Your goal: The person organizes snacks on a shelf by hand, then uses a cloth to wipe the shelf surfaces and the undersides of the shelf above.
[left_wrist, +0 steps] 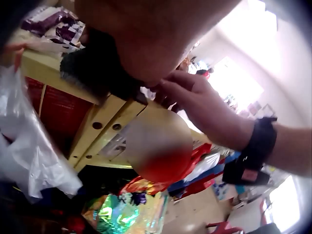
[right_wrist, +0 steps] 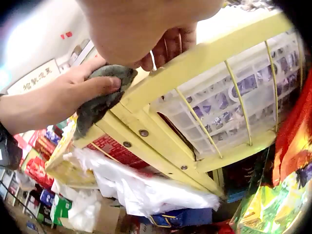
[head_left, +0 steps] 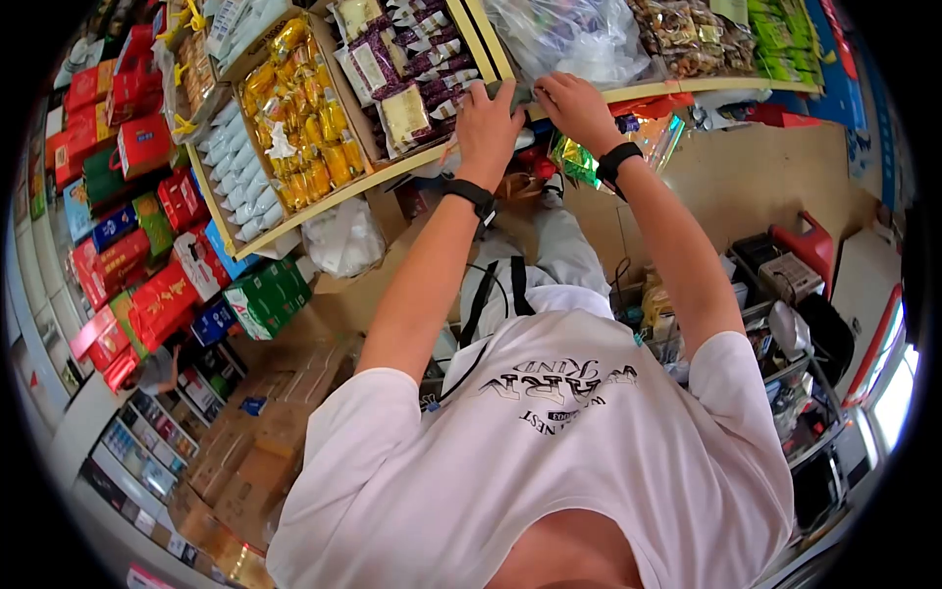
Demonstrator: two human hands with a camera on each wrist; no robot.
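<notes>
One cloth (right_wrist: 99, 105) is pinched by the left hand (right_wrist: 68, 92), securing it against the counter (right_wrist: 209, 54); the right hand (right_wrist: 146, 29) is curled, its hold cannot be told.

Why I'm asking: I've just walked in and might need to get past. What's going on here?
A person is standing at a display of packaged goods. Their left hand grips a dark cloth against the corner of the pale yellow frame. The right hand is beside it at the rail, fingers bent; whether they hold anything is unclear. Yellow packets and purple-and-white packets sit in the display beyond the hands.
</notes>
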